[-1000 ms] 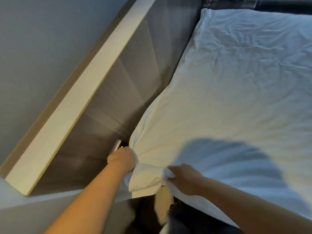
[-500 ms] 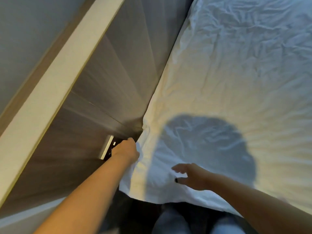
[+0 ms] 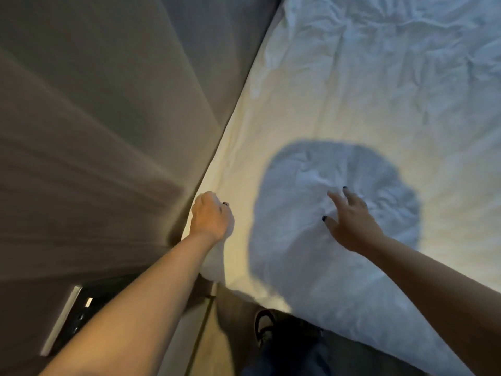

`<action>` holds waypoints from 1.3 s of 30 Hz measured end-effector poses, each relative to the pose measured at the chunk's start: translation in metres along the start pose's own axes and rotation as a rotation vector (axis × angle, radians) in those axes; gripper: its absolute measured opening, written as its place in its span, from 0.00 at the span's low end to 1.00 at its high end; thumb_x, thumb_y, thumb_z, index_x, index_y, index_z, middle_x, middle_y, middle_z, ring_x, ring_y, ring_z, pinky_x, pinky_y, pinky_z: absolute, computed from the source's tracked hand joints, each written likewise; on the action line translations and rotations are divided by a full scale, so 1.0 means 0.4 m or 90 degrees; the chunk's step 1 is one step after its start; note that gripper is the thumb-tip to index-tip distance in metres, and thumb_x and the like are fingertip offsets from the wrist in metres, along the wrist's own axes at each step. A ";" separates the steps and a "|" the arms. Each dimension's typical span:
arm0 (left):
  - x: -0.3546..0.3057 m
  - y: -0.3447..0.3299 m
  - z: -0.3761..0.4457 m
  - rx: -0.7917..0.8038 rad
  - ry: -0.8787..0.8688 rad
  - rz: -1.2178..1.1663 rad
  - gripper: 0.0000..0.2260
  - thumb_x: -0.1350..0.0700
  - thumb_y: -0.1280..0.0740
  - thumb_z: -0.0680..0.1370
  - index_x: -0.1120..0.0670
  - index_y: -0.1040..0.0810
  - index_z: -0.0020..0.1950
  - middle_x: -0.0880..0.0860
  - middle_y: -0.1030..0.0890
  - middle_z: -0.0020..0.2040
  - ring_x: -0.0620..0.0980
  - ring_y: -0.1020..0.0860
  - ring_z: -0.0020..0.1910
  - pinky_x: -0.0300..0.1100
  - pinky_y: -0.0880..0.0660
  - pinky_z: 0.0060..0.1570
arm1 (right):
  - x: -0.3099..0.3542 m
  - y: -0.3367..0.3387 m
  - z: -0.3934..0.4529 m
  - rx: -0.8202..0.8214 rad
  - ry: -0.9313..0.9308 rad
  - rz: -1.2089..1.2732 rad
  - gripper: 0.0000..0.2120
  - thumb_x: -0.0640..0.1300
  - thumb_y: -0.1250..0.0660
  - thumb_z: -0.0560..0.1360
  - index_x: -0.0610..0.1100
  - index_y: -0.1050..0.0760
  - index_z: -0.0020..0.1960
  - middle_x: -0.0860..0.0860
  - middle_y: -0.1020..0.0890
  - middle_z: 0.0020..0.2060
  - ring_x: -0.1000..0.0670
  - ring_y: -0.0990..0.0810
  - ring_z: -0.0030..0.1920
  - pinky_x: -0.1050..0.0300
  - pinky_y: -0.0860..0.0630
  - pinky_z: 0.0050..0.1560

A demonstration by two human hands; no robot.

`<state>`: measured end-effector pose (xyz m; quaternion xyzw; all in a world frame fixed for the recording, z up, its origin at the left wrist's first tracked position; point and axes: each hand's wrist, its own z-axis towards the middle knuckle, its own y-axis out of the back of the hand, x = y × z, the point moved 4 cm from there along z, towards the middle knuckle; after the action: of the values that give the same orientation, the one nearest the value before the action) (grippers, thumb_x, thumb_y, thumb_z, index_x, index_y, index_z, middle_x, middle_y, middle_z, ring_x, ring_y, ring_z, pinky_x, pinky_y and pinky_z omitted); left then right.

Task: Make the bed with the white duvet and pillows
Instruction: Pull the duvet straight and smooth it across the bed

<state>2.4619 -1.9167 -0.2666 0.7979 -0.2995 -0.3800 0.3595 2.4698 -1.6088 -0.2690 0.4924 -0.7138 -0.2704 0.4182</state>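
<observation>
A wrinkled white sheet (image 3: 352, 104) covers the bed and fills the right side of the view. My left hand (image 3: 211, 215) is at the sheet's left edge, where the bed meets the grey headboard panel (image 3: 108, 131). Its fingers are curled into the fabric there, and the corner bunches under my wrist. My right hand (image 3: 349, 221) lies further in on the bed, fingers spread and straight, on or just above the sheet inside the shadow of my head. No pillows are in view.
A socket plate with a metal rim (image 3: 67, 318) sits low on the panel at the left. Below the bed corner are a wooden surface (image 3: 206, 335), a dark shoe (image 3: 264, 327) and my dark trouser legs (image 3: 292, 356).
My right hand let go of the folded corner, opened and moved further onto the bed. My left hand kept hold of the edge and shifted up along the headboard. The corner now lies flatter.
</observation>
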 end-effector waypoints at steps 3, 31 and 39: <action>-0.050 -0.016 0.117 -0.045 0.009 0.007 0.10 0.56 0.42 0.82 0.61 0.28 0.58 0.62 0.28 0.64 0.62 0.31 0.66 0.49 0.33 0.60 | -0.062 -0.014 0.080 0.047 0.008 -0.111 0.33 0.59 0.40 0.78 0.55 0.51 0.78 0.48 0.53 0.79 0.43 0.54 0.78 0.35 0.41 0.71; -0.386 -0.467 -0.032 0.020 -0.607 0.312 0.28 0.46 0.54 0.83 0.63 0.37 0.76 0.62 0.39 0.78 0.60 0.43 0.78 0.65 0.47 0.73 | -0.300 -0.084 0.075 -0.237 0.017 -0.108 0.31 0.57 0.50 0.80 0.40 0.37 0.76 0.42 0.39 0.76 0.43 0.42 0.76 0.42 0.47 0.75; -0.499 -0.644 -0.222 0.081 -0.611 0.377 0.31 0.45 0.52 0.81 0.65 0.39 0.77 0.64 0.40 0.77 0.62 0.41 0.77 0.66 0.38 0.69 | -0.824 -0.013 -0.178 -0.210 -0.223 -0.078 0.35 0.63 0.53 0.78 0.42 0.38 0.76 0.42 0.39 0.76 0.41 0.40 0.76 0.41 0.52 0.74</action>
<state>2.4817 -1.5913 -0.3547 0.4381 -0.6625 -0.5643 0.2254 2.5881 -1.3025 -0.3464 0.4054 -0.6907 -0.4890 0.3456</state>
